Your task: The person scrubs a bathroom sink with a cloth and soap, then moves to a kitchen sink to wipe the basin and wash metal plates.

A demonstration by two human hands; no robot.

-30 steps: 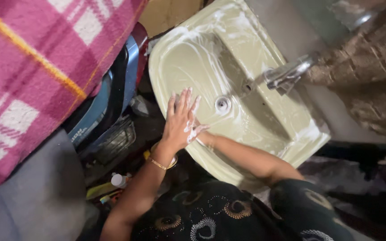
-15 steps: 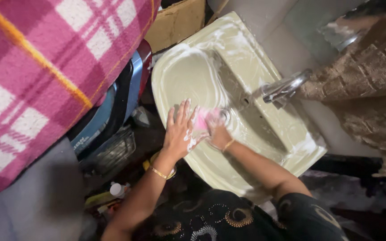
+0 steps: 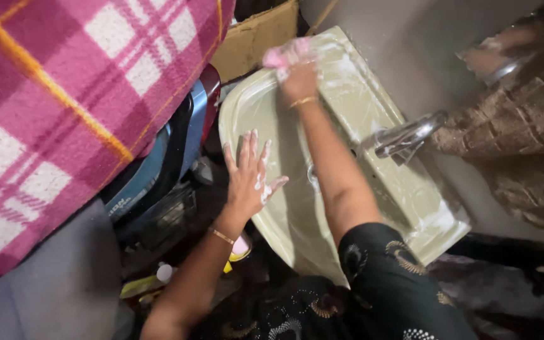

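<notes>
Two bare hands are working at a pale green washbasin (image 3: 373,107) streaked with white soap foam. The right hand (image 3: 297,74) is reaching to the basin's far rim, its fingers closed around a pink scrubbing cloth (image 3: 284,53) that is pressing against the rim's far corner; a thin gold bangle (image 3: 303,101) is circling that wrist, and the forearm is stretching across the bowl over the drain, which is mostly hidden beneath it. The left hand (image 3: 249,177) is lying flat on the basin's near-left rim, fingers spread wide and holding nothing, with patches of foam clinging to them; a second gold bangle (image 3: 223,236) is sitting on that wrist. A chrome tap (image 3: 407,137) is jutting over the bowl from the basin's right side. Just beyond the basin's far rim a piece of brown cardboard (image 3: 256,34) is leaning. To the basin's left, a pink checked blanket (image 3: 64,113) with orange stripes is hanging over a blue and black object whose kind I cannot tell. Below the basin's near edge, a small white-capped bottle (image 3: 165,272) is lying among dim clutter.
</notes>
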